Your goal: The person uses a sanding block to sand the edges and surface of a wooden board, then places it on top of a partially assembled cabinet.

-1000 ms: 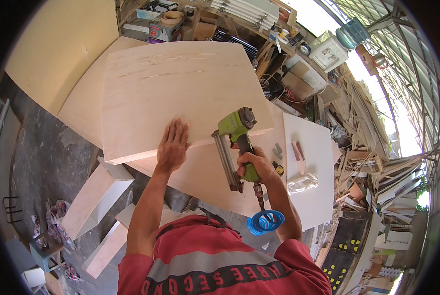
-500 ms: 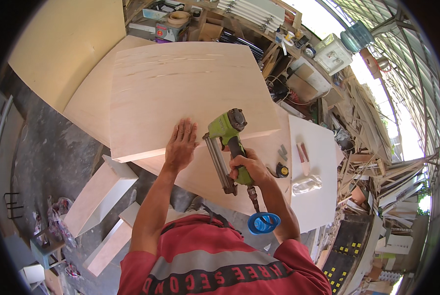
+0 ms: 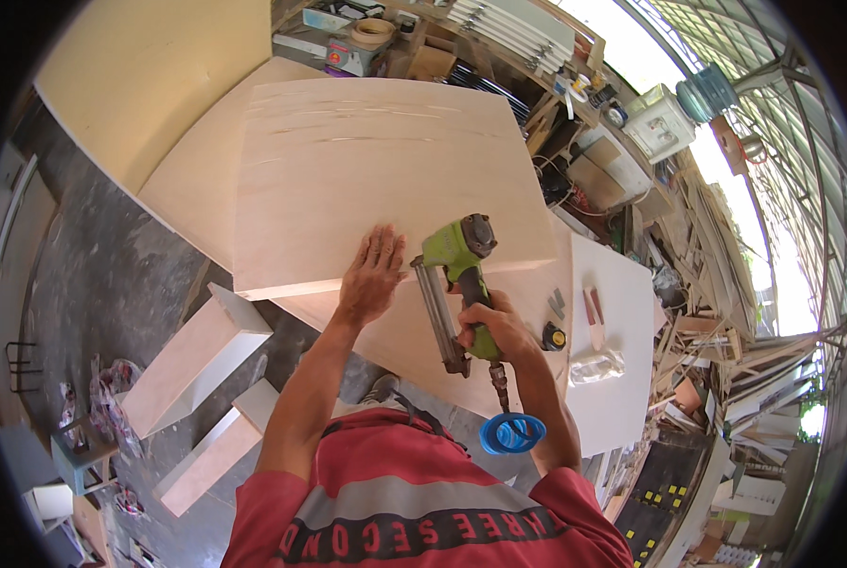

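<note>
A pale plywood box or thick panel [image 3: 376, 180] lies in front of me, with cracks in its top face toward the far side. My left hand [image 3: 371, 276] rests flat near its front edge, fingers together and stretched out. Wrapped round the handle of a green and black air nail gun [image 3: 454, 244] is my right hand [image 3: 499, 324]. The gun's nose is at the box's front edge, just right of my left fingers; whether it touches cannot be told. A coiled blue air hose [image 3: 511, 433] hangs from the handle's fitting.
Right of the box, a white board [image 3: 613, 275] carries a red-handled tool [image 3: 595, 317] and a clear plastic packet [image 3: 597, 367]. A tape measure [image 3: 553, 336] lies nearer. Wooden box frames [image 3: 196, 364] stand on the floor at left. Scrap wood [image 3: 717, 246] is piled at far right.
The whole view has shifted, so most things sit a little further right. My left hand stays flat on the box, and my right hand still grips the nail gun at its front edge.
</note>
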Demonstrator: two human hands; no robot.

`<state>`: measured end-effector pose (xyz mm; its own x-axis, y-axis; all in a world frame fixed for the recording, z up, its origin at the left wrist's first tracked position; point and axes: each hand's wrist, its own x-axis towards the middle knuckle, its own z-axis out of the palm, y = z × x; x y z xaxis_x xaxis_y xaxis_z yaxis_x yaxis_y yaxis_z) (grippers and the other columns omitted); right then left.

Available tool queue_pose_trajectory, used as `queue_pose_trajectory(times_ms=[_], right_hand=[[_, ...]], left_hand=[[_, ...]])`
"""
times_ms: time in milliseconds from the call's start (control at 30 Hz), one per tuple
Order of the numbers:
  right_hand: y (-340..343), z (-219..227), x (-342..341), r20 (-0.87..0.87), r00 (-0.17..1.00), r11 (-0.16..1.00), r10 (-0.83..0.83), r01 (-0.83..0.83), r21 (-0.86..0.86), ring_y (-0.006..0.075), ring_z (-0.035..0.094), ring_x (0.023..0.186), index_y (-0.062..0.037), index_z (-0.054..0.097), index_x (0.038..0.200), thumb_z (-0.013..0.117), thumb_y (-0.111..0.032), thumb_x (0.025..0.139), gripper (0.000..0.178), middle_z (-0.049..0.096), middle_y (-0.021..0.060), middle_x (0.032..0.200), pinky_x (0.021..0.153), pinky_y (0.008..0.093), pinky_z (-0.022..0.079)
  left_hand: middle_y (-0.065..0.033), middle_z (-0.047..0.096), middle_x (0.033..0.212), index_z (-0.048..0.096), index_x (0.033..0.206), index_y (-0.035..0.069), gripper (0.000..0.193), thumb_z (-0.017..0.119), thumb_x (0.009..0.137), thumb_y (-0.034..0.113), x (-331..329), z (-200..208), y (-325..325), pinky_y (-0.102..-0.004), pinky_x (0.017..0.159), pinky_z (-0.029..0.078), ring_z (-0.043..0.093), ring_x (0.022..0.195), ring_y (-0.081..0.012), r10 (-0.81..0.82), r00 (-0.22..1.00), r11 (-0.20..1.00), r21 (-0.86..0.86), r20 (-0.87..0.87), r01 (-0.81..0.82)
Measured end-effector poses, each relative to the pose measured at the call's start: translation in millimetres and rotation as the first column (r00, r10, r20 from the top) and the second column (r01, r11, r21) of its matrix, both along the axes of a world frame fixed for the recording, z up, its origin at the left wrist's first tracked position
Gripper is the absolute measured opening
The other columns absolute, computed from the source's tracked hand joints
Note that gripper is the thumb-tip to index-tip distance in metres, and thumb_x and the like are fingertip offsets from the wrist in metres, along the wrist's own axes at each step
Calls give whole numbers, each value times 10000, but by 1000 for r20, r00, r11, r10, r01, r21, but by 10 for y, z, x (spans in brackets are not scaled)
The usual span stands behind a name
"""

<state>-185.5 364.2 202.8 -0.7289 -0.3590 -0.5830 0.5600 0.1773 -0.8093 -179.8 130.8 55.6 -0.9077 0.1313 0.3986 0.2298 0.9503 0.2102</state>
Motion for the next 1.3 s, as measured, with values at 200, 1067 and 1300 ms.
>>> queue_pose_trajectory(times_ms=[200, 1067, 1300], right_hand=[[40, -47, 39, -30, 999, 993, 18, -21, -119, 184, 594, 532, 74, 547, 1300, 617, -83, 865, 468, 591, 83, 659, 557, 333, 514], [-165, 47, 77, -17, 999, 993, 43, -45, -110, 184, 585, 528, 64, 561, 1258, 623, -75, 864, 422, 588, 88, 659, 548, 336, 498], [-312, 21, 152, 16, 998, 982, 58, -54, -183, 179, 595, 542, 52, 583, 1251, 638, -76, 860, 415, 601, 84, 664, 566, 330, 505]], left_hand=[[-230, 376, 1572, 426, 1494, -14, 623, 557, 994, 333, -101, 57, 99, -463, 1235, 242, 309, 1492, -374, -38, 999, 999, 15, 8, 38], [-85, 373, 1610, 402, 1537, 119, 788, 731, 853, 327, 853, 125, -1332, -412, 874, 556, 673, 983, -326, 269, 963, 929, 268, -20, -254], [-86, 377, 1606, 402, 1535, 120, 790, 738, 849, 321, 845, 99, -1316, -370, 798, 588, 702, 935, -289, 272, 962, 925, 286, -32, -252]])
